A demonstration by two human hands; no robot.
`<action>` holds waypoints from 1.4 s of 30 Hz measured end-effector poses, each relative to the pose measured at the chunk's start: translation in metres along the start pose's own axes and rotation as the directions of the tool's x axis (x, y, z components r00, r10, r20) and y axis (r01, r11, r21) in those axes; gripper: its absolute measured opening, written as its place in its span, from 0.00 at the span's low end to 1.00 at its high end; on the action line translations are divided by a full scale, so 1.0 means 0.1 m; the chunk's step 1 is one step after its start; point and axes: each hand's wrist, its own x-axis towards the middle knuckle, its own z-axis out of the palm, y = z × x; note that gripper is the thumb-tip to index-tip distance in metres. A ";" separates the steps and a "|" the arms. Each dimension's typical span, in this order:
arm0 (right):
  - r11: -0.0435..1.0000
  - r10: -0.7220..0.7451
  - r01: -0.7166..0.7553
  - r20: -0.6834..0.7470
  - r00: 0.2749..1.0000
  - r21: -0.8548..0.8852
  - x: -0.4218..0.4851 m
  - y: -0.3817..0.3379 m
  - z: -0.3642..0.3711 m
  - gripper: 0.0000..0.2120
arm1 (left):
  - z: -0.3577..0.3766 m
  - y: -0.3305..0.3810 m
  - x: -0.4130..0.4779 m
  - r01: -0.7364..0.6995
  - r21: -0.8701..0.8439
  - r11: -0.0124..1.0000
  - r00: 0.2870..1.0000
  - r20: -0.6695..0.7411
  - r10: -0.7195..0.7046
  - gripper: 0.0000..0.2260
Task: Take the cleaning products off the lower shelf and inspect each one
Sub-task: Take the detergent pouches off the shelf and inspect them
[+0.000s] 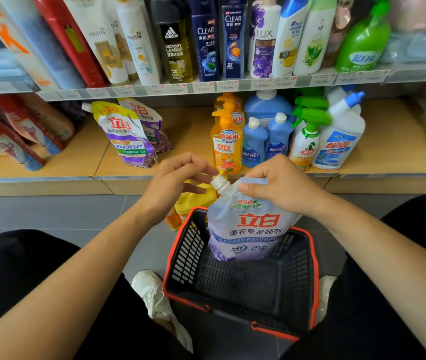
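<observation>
1. The pouch [251,224] is off the lower shelf [188,131] and hangs upright over the basket [313,268], its bottom dipped inside the far rim, with the label facing the person, I'd say for reading
2. The right hand [282,185] grips the pouch's top corner, fingers curled over the edge, and carries the weight
3. The left hand [173,180] curls its fingers at the cap [220,183], index on top and thumb just beside; it looks like a pinch, likely to test the seal
4. A yellow bottle [199,198] sits on the floor just beyond the basket's far-left corner, near the left wrist
5. The shelf's front edge is close behind both hands; purple pouches [126,136] lean left of centre and bottles [254,141] crowd the right, with bare board between them, room enough to return the pouch
</observation>
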 end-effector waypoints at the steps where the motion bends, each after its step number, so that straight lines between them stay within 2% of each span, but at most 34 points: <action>1: 1.000 0.001 -0.001 0.000 1.000 0.003 0.00 0.00 0.00 0.15 | -0.01 0.01 0.00 -0.008 -0.039 0.999 0.999 0.048 0.010 0.09; 3: 1.000 -0.001 0.001 0.001 1.000 0.003 0.00 0.00 0.00 0.14 | -0.02 0.01 -0.02 -0.022 -0.057 0.998 0.994 0.109 0.028 0.10; 8: 1.000 -0.013 0.013 -0.008 1.000 -0.002 0.00 0.00 0.01 0.14 | -0.02 -0.01 -0.02 -0.001 0.023 1.000 0.998 0.058 0.000 0.14; 13: 1.000 -0.018 0.018 -0.006 1.000 -0.017 0.01 0.00 0.01 0.15 | -0.02 -0.03 -0.02 -0.010 0.019 1.000 0.997 0.071 0.009 0.13; 15: 1.000 -0.016 0.016 -0.009 1.000 -0.025 0.01 0.00 0.02 0.15 | -0.02 -0.02 -0.03 -0.035 -0.030 0.999 0.994 0.106 0.038 0.14; 17: 0.999 -0.019 0.019 -0.018 1.000 -0.029 0.01 0.01 0.01 0.15 | -0.03 -0.01 -0.02 -0.078 -0.153 0.985 0.985 0.140 0.100 0.14; 19: 0.999 -0.023 0.022 -0.024 0.999 -0.027 0.01 0.01 0.01 0.15 | -0.04 0.01 -0.02 -0.109 -0.202 0.973 0.986 0.104 0.132 0.14; 22: 0.999 -0.028 0.028 -0.010 1.000 -0.023 0.02 0.00 0.02 0.15 | -0.03 0.00 -0.02 -0.071 -0.028 0.997 0.997 0.028 0.072 0.11; 24: 1.000 -0.024 0.024 -0.003 1.000 -0.020 0.01 -0.01 0.02 0.15 | 0.02 -0.01 -0.04 -0.027 0.042 0.999 0.998 0.055 0.025 0.11; 26: 1.000 -0.024 0.024 0.000 1.000 -0.019 0.01 -0.02 0.02 0.15 | 0.06 -0.02 -0.05 -0.064 0.088 0.994 0.996 0.062 0.059 0.11; 28: 0.999 -0.026 0.026 -0.002 1.000 -0.018 0.01 -0.02 0.02 0.16 | 0.04 -0.02 -0.05 -0.112 0.081 0.990 0.990 0.090 0.105 0.08; 33: 0.999 -0.027 0.027 0.003 1.000 -0.030 0.01 -0.02 0.02 0.16 | -0.07 -0.01 -0.06 -0.125 -0.081 0.989 0.956 0.258 0.142 0.24; 35: 0.999 -0.027 0.027 0.006 1.000 -0.034 0.01 -0.03 0.03 0.16 | -0.03 -0.02 -0.05 -0.071 -0.088 0.994 0.974 0.209 0.088 0.20; 37: 0.999 -0.025 0.025 0.008 1.000 -0.039 0.01 -0.04 0.03 0.17 | 0.01 -0.03 -0.04 -0.069 0.031 0.997 0.994 0.091 0.066 0.10; 39: 0.999 -0.025 0.025 0.011 1.000 -0.042 0.01 -0.05 0.04 0.17 | 0.01 -0.05 -0.03 -0.119 0.131 0.984 0.992 0.049 0.113 0.07; 40: 0.999 -0.025 0.026 0.012 1.000 -0.042 0.01 -0.05 0.04 0.17 | 0.00 -0.05 -0.04 -0.149 0.134 0.980 0.987 0.074 0.141 0.07; 42: 0.999 -0.024 0.024 0.006 1.000 -0.037 0.01 -0.04 0.04 0.17 | -0.04 -0.04 -0.06 -0.189 0.084 0.978 0.974 0.141 0.176 0.18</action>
